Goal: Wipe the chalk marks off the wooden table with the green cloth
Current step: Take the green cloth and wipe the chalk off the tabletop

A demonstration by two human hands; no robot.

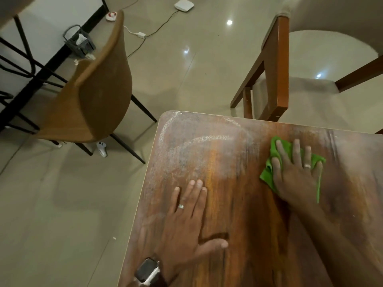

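Both forearms are bare, with no sleeves in view. The left hand carries a silver band on one finger and a dark-faced wristwatch on a pale strap; the right hand wears a similar silver ring.

Legible text, labels, brands, numbers, signs: none. Chalk marks on the surface form only smeared arcs, not letters.

A home dining room — wooden table; chairs around it; glossy tiled floor.
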